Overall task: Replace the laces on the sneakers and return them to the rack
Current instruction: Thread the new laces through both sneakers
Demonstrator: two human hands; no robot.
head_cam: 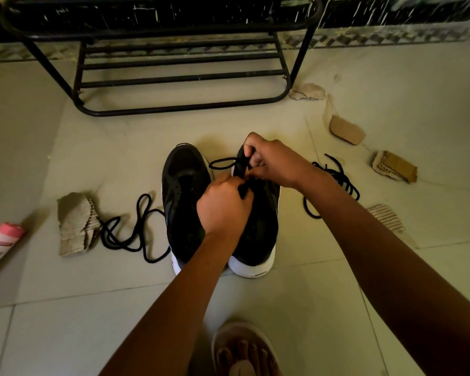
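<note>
Pinching the black lace (pixel 243 191) with left grip (pixel 223 206) and right grip (pixel 276 164), I may lose its loop if either slips.

A pale tiled floor (pixel 65 308) filled most of the view, scuffed and dusty, with thin grout lines running at angles. At the far side stood a black metal rack (pixel 185 77) with shelves of horizontal bars, its curved foot rail resting on the tiles. Behind it ran a dark wall (pixel 391 9) streaked with white marks, above a patterned border (pixel 391 36) at floor level. Torn cardboard scraps (pixel 75 226) lay scattered on the tiles — left and right. The light was dim and yellowish.
</note>
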